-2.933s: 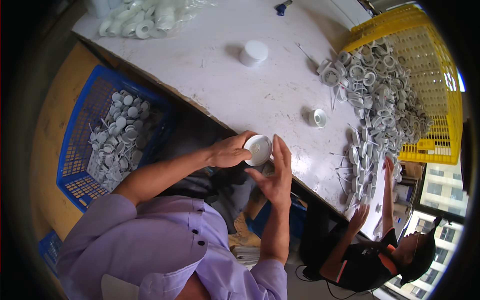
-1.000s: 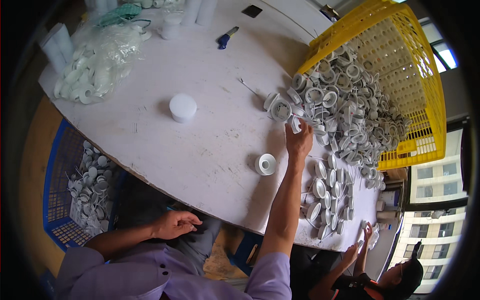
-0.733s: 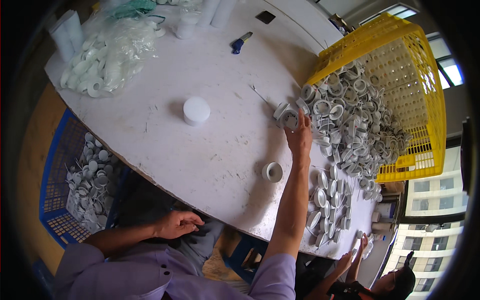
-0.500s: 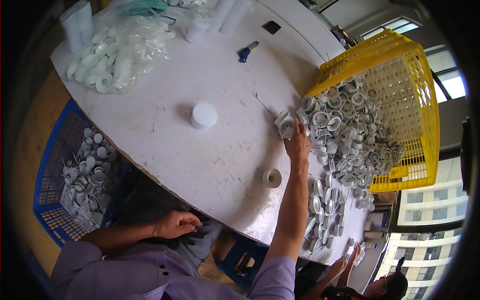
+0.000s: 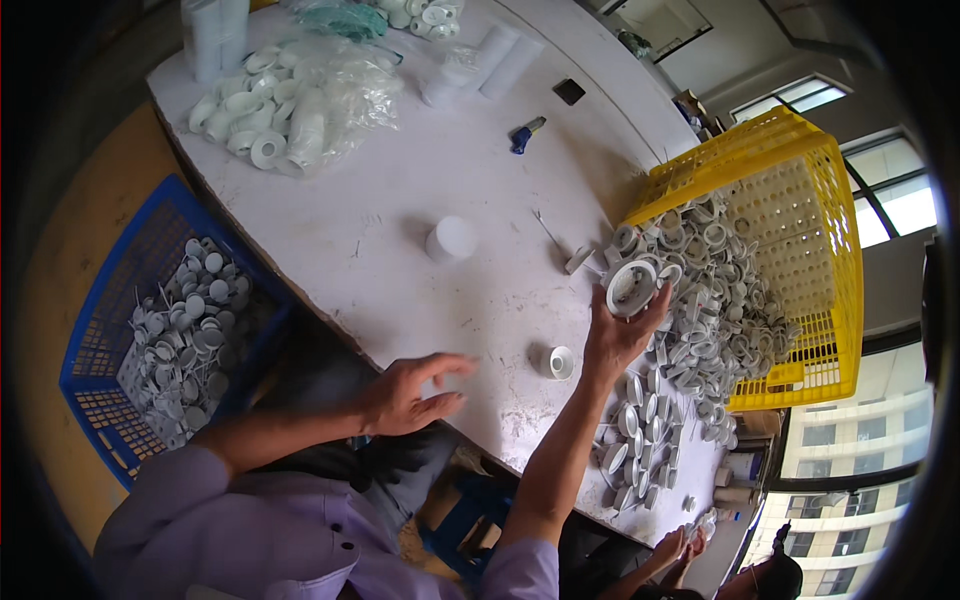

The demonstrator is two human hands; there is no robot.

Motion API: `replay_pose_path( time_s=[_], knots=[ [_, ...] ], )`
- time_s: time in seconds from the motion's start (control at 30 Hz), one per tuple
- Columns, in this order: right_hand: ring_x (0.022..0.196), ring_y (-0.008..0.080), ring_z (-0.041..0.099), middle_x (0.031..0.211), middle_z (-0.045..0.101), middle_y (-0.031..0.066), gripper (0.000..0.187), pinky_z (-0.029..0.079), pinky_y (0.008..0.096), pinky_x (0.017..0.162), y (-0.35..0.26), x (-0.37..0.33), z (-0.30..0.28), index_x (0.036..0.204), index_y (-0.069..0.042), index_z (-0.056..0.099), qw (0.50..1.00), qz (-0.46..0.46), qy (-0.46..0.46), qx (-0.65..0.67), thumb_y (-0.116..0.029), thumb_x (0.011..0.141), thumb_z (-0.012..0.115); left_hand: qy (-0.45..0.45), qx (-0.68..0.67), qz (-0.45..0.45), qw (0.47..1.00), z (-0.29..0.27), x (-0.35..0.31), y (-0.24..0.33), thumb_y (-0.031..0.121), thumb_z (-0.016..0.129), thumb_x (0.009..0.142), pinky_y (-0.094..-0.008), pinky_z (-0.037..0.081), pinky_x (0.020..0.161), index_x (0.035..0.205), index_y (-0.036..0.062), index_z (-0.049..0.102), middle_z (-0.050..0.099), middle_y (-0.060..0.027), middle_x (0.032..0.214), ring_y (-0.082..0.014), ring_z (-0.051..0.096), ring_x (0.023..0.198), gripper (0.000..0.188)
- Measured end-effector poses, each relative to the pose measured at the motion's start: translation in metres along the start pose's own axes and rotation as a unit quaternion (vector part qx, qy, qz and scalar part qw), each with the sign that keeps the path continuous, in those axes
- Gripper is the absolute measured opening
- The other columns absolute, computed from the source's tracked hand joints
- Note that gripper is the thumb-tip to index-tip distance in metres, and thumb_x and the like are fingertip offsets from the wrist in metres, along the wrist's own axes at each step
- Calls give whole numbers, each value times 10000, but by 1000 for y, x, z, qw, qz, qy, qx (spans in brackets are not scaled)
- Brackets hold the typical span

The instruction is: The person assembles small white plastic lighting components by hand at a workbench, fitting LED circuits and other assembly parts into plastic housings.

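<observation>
Has a yellow basket (image 5: 845, 280) lying tilted beyond and to the right of the right hand's (image 5: 616, 338) fingers, with a heap of white round parts (image 5: 700, 335) spilling from its mouth onto the table (image 5: 340, 245). Has a blue basket (image 5: 88, 290) left of the left hand's (image 5: 405, 395) fingers, below table height, holding white discs (image 5: 190, 340), some with thin stems. Beyond the left fingers, has a clear plastic bag (image 5: 345, 100) with white pieces. Grips a white rimmed dish (image 5: 630, 290) between right thumb and fingers, beside the heap. Holds the left fingers loosely bent, slightly blurred, parted from the thumb, near the table edge.
</observation>
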State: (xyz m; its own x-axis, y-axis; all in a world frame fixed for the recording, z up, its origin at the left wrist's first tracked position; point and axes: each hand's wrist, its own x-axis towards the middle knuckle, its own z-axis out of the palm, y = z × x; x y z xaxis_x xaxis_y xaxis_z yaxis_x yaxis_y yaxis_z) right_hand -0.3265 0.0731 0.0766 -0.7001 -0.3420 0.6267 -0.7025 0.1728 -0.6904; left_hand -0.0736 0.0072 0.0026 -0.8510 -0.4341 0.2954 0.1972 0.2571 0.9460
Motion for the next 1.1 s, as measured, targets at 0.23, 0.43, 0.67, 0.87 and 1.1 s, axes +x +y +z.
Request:
replay_pose_path(
  time_s=[0.23,0.43,0.67,0.87,1.1],
  knots=[
    [1100,263,516,1195,471,168,853,442,355,916,-76,-121,20,1324,81,331,984,-1,-82,159,-87,643,816,18,-70,79,994,-4,35,26,270,623,869,-388,368,1012,1359,8,315,415,-211,1358,-306,403,1272,635],
    [1077,270,526,1221,446,179,862,482,347,840,-90,-181,15,1381,17,305,985,31,-122,117,-40,668,786,-62,-138,7,989,-19,-5,12,165,493,901,-348,371,1006,1356,-25,316,514,-174,1251,-224,482,1176,523],
    [1076,355,533,1222,492,203,990,473,382,858,-96,-176,-3,1374,-3,339,971,-90,-223,6,-25,523,845,-178,-150,-111,966,-40,-26,-3,56,397,857,-335,374,1005,1361,-28,295,504,-150,1239,-198,479,1166,521],
    [1043,353,541,1211,527,195,929,454,395,881,-100,-196,-1,1343,-9,384,972,-97,-215,-8,59,509,786,-130,-182,-127,966,-31,-32,3,20,437,797,-302,466,864,1301,-22,404,565,-126,1141,-167,554,1014,507],
    [1080,341,529,1254,522,144,911,459,395,902,-94,-206,-1,1321,-32,398,971,-149,-182,-41,48,506,799,-105,-173,-132,970,-28,-29,15,-3,453,745,-295,469,825,1145,-43,527,622,-123,1013,-176,579,935,408]
  ],
)
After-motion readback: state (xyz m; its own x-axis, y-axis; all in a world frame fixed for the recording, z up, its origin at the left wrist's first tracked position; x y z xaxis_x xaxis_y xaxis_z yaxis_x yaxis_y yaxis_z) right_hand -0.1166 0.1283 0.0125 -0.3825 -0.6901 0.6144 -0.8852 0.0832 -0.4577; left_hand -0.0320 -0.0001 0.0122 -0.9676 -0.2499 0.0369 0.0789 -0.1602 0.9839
